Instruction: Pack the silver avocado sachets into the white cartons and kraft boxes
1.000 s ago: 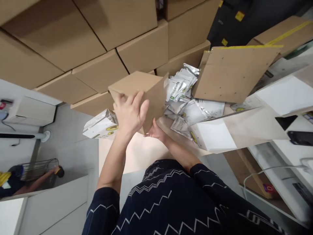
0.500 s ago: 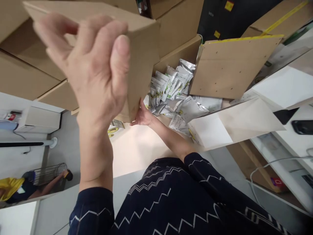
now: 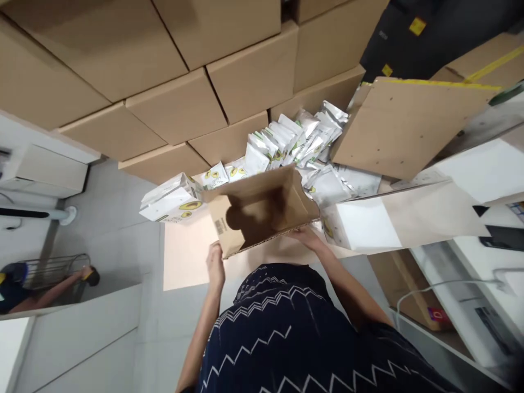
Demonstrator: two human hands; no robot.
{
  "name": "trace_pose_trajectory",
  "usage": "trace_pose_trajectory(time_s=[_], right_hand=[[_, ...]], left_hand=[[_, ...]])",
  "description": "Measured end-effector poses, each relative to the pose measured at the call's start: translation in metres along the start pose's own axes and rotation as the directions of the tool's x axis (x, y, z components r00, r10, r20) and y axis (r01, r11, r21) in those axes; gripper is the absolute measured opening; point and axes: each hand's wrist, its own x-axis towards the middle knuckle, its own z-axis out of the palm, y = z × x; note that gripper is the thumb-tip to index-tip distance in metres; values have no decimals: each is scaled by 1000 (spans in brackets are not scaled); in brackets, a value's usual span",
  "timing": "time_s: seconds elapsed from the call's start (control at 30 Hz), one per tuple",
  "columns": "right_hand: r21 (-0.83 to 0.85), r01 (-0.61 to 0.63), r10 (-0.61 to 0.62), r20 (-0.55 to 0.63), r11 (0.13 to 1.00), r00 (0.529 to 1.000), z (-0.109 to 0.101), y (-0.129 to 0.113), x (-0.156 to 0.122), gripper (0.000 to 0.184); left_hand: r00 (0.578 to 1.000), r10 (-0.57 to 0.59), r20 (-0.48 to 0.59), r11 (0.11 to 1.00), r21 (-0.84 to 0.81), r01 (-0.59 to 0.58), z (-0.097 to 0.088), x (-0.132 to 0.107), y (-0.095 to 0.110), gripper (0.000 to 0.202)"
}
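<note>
Box: the brown box (image 3: 262, 213) is at the middle, over the near side of the table (image 3: 184, 267), with its mouth turned up toward the wearer.
Inside the box: bare brown walls, the floor in deep shadow; the left flap has a rounded notch and a printed label.
Left hand (image 3: 216, 267): fingers curled around the box's near left corner, gripping it.
Right hand (image 3: 305, 237): against the box's near edge toward the right end; its fingers are partly hidden, so how tightly they close cannot be told.
Pouches (image 3: 295, 139): a heap of silver-white packets behind the box and to its right, some standing in a leaning row.
White carton (image 3: 174, 204): just left of the box, avocado pictures on its side; its contents cannot be made out.
Big cartons (image 3: 176, 112): stacked behind the pouches, contents hidden.
Board (image 3: 413, 125): brown, tilted, right of the pouches.
</note>
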Motion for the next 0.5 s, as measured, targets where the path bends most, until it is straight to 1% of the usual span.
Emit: trace_pose_trajectory(time_s=[0.07,0.13,0.17,0.2,0.23,0.27,0.3,0.33,0.37,0.4,0.43,0.47,0.5], right_hand=[[-47,-7,-1,-156,999,988,-17,14,-5,44],[-142,-14,-28,-291,990,956,-29,22,-7,55],[-220,-41,-41,-358,975,933,-33,24,-9,57],[-317,-96,-51,-424,944,904,-35,25,-12,56],[-423,-180,-49,-477,888,878,-34,25,-18,50],[-523,-286,-21,-504,803,863,-31,25,-26,39],[-611,-375,39,-490,697,871,-24,25,-35,25],[-692,-410,127,-423,594,897,-12,25,-45,11],[-762,-381,226,-307,524,924,6,24,-54,12],[-803,-293,314,-139,520,939,29,24,-61,20],[-809,-178,340,29,560,940,57,24,-65,23],[-783,-78,299,142,618,944,89,24,-65,21],[-733,-19,246,203,679,948,125,25,-60,21]], left_hand=[[991,-80,103,997,-11,81,23,-8,-33,28],[972,-127,196,990,-36,136,41,-12,-53,31],[962,-140,234,987,-50,156,44,-11,-60,31],[953,-152,261,983,-63,174,42,-9,-65,31],[949,-165,270,979,-75,192,35,-4,-70,31],[949,-181,260,974,-87,209,22,4,-75,31],[953,-201,227,969,-99,228,6,15,-80,31],[960,-224,168,963,-113,244,-15,29,-85,31],[964,-249,94,957,-132,260,-38,46,-91,33],[962,-275,5,949,-160,272,-63,65,-97,35],[950,-303,-73,938,-197,284,-87,87,-104,37],[932,-335,-142,925,-235,297,-109,109,-110,40],[910,-367,-193,911,-271,310,-129,131,-116,41]])
